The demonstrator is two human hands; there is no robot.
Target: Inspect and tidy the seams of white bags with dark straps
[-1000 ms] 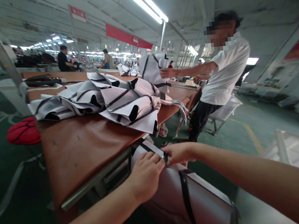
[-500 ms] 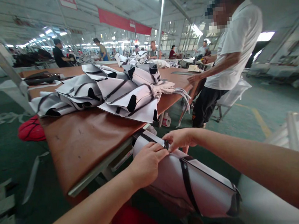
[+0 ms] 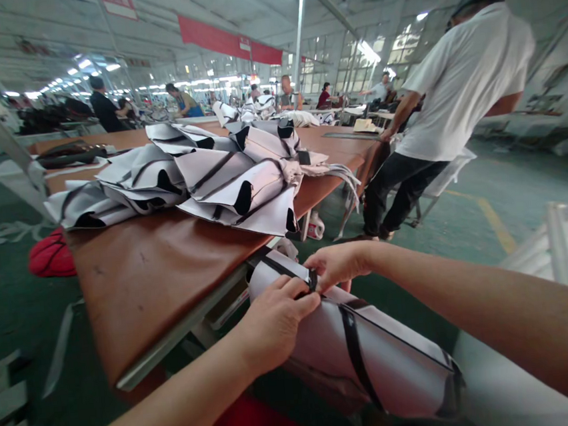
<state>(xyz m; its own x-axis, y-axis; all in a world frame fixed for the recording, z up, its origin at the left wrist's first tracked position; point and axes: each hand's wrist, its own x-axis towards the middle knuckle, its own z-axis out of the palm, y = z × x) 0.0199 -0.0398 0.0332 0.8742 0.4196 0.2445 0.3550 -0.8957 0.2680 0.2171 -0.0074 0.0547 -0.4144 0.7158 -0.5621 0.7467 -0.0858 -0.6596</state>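
Observation:
A white sheet-like piece with black straps [image 3: 388,353], rolled into a long bundle, lies slanting below the table's near corner. Both of my hands meet on its upper edge. My left hand [image 3: 277,317] rests on the white surface, its thumb and fingers closing on a black strap [image 3: 312,280]. From the far side my right hand [image 3: 336,265] pinches the same strap, fingertips almost touching those of the left. The strap's end is partly hidden by my fingers.
A brown-covered table [image 3: 134,281] carries a pile of similar white pieces [image 3: 214,169]. A person in a white shirt [image 3: 472,81] stands at its right side. A red bundle [image 3: 51,254] lies on the floor at left. A white rack [image 3: 561,246] stands at right.
My hands stay at the strap, with the fingers shifting slightly. The person in the white shirt has turned away and moved right. The view has shifted a little.

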